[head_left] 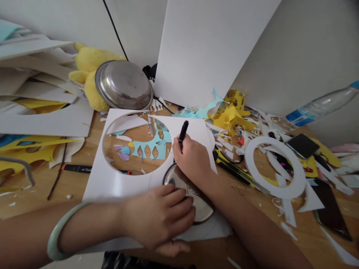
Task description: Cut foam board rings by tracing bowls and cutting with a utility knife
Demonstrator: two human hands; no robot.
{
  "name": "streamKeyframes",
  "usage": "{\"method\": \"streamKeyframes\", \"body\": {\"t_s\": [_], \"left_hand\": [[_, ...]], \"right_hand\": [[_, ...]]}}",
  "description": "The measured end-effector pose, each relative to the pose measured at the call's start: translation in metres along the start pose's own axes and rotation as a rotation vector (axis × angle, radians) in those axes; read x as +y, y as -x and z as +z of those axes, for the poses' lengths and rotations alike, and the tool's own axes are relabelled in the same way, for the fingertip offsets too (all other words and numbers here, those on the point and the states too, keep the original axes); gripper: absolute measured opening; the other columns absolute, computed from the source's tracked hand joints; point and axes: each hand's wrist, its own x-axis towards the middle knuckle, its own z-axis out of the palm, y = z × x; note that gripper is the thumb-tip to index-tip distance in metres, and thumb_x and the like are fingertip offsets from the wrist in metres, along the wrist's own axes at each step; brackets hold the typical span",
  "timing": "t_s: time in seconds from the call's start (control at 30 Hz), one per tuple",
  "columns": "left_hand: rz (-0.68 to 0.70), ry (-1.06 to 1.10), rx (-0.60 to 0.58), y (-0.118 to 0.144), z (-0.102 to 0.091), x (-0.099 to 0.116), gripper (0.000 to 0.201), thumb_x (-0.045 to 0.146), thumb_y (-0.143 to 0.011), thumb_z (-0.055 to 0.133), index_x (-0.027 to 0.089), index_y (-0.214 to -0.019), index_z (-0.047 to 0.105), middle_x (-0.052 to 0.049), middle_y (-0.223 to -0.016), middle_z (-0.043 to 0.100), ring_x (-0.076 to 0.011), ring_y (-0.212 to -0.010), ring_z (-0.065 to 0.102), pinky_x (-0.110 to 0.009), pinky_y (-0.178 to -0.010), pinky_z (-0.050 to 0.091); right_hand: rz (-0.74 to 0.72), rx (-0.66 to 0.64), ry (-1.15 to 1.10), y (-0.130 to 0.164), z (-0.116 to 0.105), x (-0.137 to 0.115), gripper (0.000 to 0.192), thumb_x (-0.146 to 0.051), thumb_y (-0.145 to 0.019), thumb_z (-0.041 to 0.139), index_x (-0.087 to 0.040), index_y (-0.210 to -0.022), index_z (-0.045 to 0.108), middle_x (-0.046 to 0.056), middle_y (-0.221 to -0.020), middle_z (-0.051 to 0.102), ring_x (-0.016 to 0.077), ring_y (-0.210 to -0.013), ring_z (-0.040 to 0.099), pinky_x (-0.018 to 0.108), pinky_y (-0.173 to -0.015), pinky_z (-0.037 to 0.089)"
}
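My right hand (pixel 193 157) is closed around a black marker pen (pixel 183 131), held upright at the upper rim of a round, shiny metal piece (pixel 204 212). Whether the tip touches is hidden behind my fingers. My left hand (pixel 161 216), with a pale green bangle on its wrist, lies palm down over the metal piece, fingers stretched and thumb apart. Beneath both hands is a white board (pixel 97 186) with a large round hole cut through it. A faint curved line shows on the board left of the metal piece.
Behind the board a metal bowl (pixel 125 84) leans on a yellow plush toy (pixel 94 87). To the right are a yellow-black utility knife (pixel 232 168), a white ring (pixel 252 166), phones (pixel 332 209) and a plastic bottle (pixel 322 106). Scraps surround them; boards (pixel 45 123) pile up at left.
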Motion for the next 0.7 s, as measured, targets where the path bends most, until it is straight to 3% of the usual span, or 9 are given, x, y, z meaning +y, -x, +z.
{"method": "streamKeyframes", "body": {"t_s": [0.17, 0.37, 0.6, 0.7], "left_hand": [[-0.06, 0.099, 0.001, -0.003, -0.005, -0.008, 0.046, 0.047, -0.09, 0.032, 0.012, -0.099, 0.06, -0.014, -0.103, 0.063, -0.0222, -0.091, 0.056, -0.034, -0.08, 0.042], [-0.038, 0.093, -0.026, -0.003, -0.01, -0.013, 0.037, 0.035, -0.089, 0.039, 0.011, -0.107, 0.06, -0.009, -0.112, 0.062, -0.0205, -0.093, 0.057, -0.032, -0.082, 0.043], [-0.168, 0.008, 0.035, 0.0, -0.003, -0.005, 0.024, 0.019, -0.089, 0.046, 0.022, -0.105, 0.063, 0.004, -0.116, 0.062, -0.0172, -0.103, 0.053, -0.03, -0.088, 0.041], [-0.192, -0.007, 0.059, 0.003, 0.003, -0.004, 0.025, 0.015, -0.088, 0.046, 0.023, -0.104, 0.064, 0.005, -0.115, 0.062, -0.0165, -0.105, 0.052, -0.029, -0.087, 0.042]], "right_hand": [[-0.007, -0.106, -0.098, -0.005, -0.009, 0.009, 0.028, -0.034, -0.088, 0.037, -0.016, -0.086, 0.059, 0.008, -0.066, 0.065, 0.0195, -0.059, 0.061, 0.027, -0.052, 0.031], [0.069, -0.26, -0.295, -0.012, -0.015, 0.034, 0.028, -0.037, -0.086, 0.041, -0.017, -0.079, 0.059, 0.006, -0.064, 0.065, 0.0183, -0.06, 0.062, 0.025, -0.054, 0.037], [0.17, -0.31, -0.563, -0.011, -0.009, 0.054, 0.025, -0.039, -0.086, 0.042, -0.02, -0.076, 0.054, 0.001, -0.058, 0.063, 0.0166, -0.057, 0.063, 0.025, -0.055, 0.042], [0.186, -0.268, -0.672, -0.009, -0.006, 0.058, 0.024, -0.04, -0.086, 0.042, -0.02, -0.076, 0.053, 0.0, -0.058, 0.061, 0.0149, -0.055, 0.061, 0.024, -0.055, 0.044]]}}
